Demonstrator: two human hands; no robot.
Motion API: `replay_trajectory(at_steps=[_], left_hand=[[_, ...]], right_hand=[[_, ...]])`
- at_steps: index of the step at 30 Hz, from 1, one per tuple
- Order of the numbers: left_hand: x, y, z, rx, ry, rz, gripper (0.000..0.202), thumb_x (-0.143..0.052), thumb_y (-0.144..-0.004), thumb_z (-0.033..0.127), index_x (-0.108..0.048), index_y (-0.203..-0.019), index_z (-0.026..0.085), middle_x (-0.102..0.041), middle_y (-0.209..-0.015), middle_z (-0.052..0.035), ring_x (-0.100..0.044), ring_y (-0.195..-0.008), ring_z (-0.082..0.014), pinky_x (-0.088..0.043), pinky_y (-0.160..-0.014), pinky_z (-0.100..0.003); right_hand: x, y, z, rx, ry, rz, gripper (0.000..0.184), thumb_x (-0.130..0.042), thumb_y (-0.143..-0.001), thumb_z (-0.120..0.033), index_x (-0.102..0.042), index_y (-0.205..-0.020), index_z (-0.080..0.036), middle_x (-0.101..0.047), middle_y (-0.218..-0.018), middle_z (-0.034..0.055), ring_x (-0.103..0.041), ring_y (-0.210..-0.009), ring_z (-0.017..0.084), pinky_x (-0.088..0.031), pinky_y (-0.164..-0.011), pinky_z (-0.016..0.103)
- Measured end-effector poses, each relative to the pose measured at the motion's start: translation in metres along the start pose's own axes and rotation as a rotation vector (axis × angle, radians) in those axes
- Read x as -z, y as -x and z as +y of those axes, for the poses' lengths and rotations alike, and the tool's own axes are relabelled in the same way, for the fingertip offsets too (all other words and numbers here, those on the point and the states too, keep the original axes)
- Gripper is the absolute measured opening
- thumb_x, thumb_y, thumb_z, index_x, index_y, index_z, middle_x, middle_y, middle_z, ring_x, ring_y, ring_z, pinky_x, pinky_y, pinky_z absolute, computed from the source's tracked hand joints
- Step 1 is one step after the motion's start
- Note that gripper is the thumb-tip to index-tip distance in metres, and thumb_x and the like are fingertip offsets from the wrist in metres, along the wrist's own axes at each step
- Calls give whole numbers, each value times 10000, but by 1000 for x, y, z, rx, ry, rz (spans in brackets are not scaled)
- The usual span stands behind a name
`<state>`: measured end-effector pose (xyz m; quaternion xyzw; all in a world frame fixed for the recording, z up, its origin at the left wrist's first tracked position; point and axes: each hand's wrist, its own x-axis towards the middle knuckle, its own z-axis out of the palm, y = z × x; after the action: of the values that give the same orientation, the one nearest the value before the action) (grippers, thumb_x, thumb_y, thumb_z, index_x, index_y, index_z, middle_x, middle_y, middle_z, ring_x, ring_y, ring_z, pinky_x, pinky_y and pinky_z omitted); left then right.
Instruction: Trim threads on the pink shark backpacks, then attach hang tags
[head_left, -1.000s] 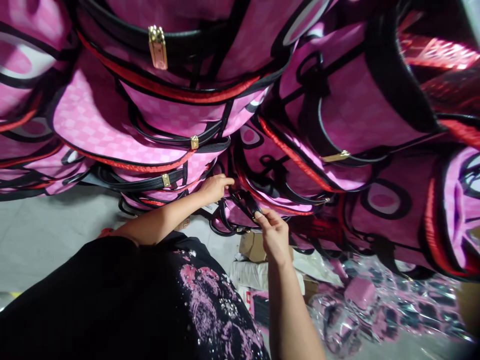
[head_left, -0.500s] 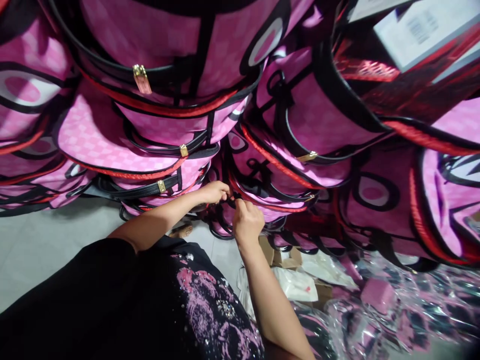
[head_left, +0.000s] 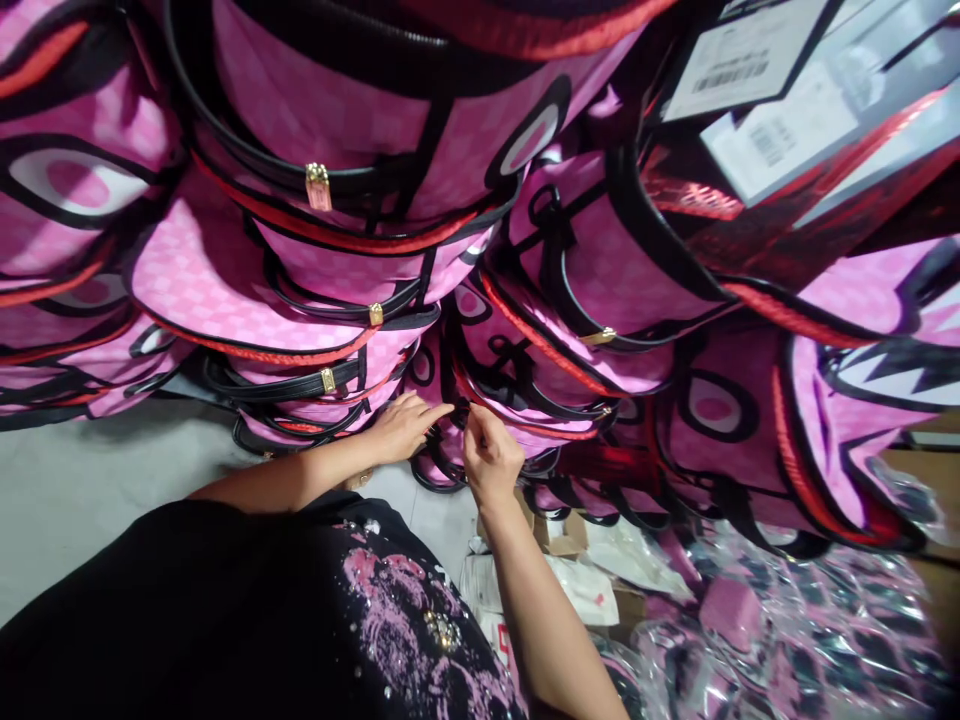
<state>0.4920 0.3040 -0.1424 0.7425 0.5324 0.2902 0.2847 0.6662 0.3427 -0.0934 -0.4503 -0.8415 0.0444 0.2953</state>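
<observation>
Pink checkered backpacks with black trim hang in stacked rows before me. Low in the middle, a short black strap [head_left: 455,412] runs between my two hands, beside a hanging backpack [head_left: 517,378] with red piping. My left hand [head_left: 405,428] is at the strap's left side, index finger stretched along it and the other fingers curled by the dark strap. My right hand [head_left: 493,452] is closed in a pinch on the strap's other side. The fingertips partly hide the strap, so its exact fastening cannot be made out.
Large backpacks [head_left: 322,110] with gold zip pulls hang close above my hands. White barcode tags [head_left: 731,60] show at upper right. Below right lie plastic-wrapped pink and black goods [head_left: 731,620], a carton [head_left: 566,535] and white bags [head_left: 581,585]. Pale floor [head_left: 90,490] shows at left.
My left hand has moved slightly left and down, its index finger now straighter. My right hand stays near the same spot. The view has shifted, showing more of the tags at upper right.
</observation>
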Motion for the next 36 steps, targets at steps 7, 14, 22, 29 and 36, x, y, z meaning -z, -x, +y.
replay_trajectory(at_steps=[7, 14, 22, 29, 36], left_hand=[[-17, 3, -10, -78, 286, 333, 231, -475, -947, 240, -692, -963, 163, -684, -892, -66, -583, -907, -164, -488, -865, -309], [-16, -2, -8, -63, 233, 486, 236, -533, -938, 322, -716, -891, 180, -707, -893, -66, -603, -904, -149, -484, -873, -314], [-10, -4, -1, -173, 30, 404, 289, -450, -965, 253, -737, -1005, 261, -726, -1094, -48, -615, -1023, -174, -450, -915, -361], [-8, -25, -1, -8, 749, 265, 207, -574, -898, 270, -729, -909, 134, -741, -880, -57, -674, -764, -126, -525, -715, -229], [-13, -24, -12, -116, 481, 246, 141, -628, -877, 236, -742, -862, 154, -726, -838, -32, -658, -787, -113, -483, -750, -204]], right_hand=[[-4, -9, 6, 75, -215, -146, 237, -439, -934, -234, -644, -1039, -178, -711, -1043, 102, -685, -934, 182, -562, -803, 322], [11, -25, 9, 65, -335, -390, 216, -440, -950, -270, -629, -890, -183, -651, -882, 67, -627, -831, 160, -506, -744, 283], [24, -24, 6, -46, -396, -481, 235, -480, -952, -347, -601, -844, -177, -627, -848, 47, -591, -783, 145, -470, -741, 271], [29, -21, 12, -228, -499, -518, 242, -518, -931, -382, -627, -864, -176, -635, -830, 36, -577, -729, 135, -462, -677, 251], [27, -21, 7, 12, -293, -461, 200, -476, -944, -266, -622, -848, -169, -621, -827, 51, -588, -753, 143, -461, -709, 262]])
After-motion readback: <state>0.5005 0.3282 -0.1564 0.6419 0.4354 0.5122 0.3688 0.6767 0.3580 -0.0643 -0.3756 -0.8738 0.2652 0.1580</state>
